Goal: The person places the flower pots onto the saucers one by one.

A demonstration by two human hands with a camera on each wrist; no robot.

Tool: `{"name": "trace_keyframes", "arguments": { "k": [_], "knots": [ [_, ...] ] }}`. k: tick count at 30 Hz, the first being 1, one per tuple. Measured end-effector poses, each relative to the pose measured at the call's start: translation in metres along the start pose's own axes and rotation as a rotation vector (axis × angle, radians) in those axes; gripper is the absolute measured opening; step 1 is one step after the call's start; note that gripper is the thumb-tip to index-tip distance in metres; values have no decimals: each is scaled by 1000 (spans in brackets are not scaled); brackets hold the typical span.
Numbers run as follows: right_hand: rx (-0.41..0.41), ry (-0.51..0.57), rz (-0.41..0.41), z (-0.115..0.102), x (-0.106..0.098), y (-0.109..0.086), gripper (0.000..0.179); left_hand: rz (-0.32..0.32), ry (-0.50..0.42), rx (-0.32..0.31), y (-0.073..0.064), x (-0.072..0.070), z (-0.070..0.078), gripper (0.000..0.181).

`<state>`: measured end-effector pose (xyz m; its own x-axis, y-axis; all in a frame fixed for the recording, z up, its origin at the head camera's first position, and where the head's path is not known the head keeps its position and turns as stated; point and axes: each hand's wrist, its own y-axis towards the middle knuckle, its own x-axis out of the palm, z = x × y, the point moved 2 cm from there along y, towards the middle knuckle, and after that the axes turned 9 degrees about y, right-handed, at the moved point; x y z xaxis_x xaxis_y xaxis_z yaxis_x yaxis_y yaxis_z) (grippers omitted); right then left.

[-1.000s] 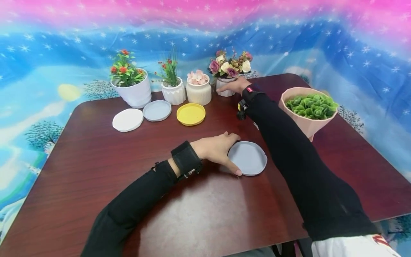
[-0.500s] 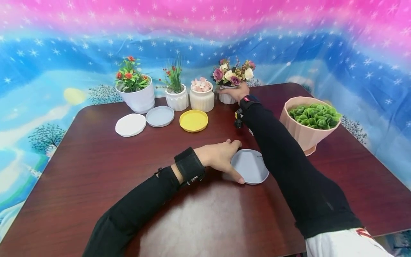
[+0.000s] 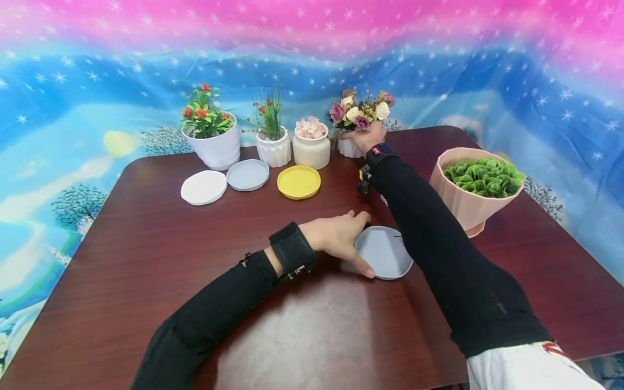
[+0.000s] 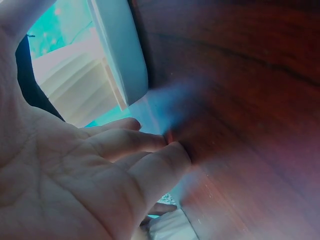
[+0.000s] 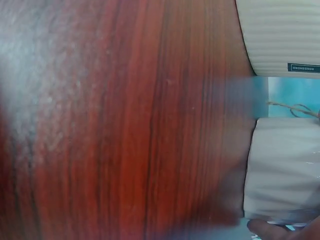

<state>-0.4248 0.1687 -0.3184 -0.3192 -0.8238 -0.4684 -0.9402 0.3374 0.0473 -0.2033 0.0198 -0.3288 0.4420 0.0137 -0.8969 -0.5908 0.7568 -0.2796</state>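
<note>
In the head view, our right hand [image 3: 366, 140] grips the small white pot with purple and cream flowers [image 3: 350, 149], at the back of the dark red wooden surface [image 3: 273, 336]. Our left hand [image 3: 341, 238] has its fingers spread and loose at the left side of the round grey-blue dish [image 3: 384, 257]. Since a second ago, both hands stay by the same things. The view has tipped up a bit, so all looks lower. We think the work is still at getting hold of the pot. Our black sleeve [image 3: 429, 238] goes over the right edge of the dish. The hand and flowers hide much of the pot.

In the left wrist view, our fingers are long and a bit bent near the dish. It is dim, and the dish is cut off.

In the right wrist view, the pot lies sideways at the edge. We see only bits of our fingers on it.
</note>
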Motion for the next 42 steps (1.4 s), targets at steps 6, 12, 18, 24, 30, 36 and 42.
{"name": "trace_keyframes", "arguments": {
  "k": [6,12,18,24,30,36,42],
  "knots": [
    [-20,28,56,6,-2,-2,95,5,-7,-2,-1,3,2,109],
    [-172,281,133,1,-2,-5,100,19,11,13,-2,0,0,106],
    [-246,344,149,-8,-5,-10,93,15,22,17,-2,-3,-2,107],
    [-229,371,164,-14,-7,-14,88,19,27,21,-2,-4,-2,107],
    [-220,438,141,-14,-10,-21,90,33,57,45,5,2,-4,103],
    [-254,415,114,-15,-15,-25,90,36,71,68,7,1,-6,97],
    [-264,409,84,-14,-20,-31,87,27,51,80,21,10,-16,101]
  ]
}}
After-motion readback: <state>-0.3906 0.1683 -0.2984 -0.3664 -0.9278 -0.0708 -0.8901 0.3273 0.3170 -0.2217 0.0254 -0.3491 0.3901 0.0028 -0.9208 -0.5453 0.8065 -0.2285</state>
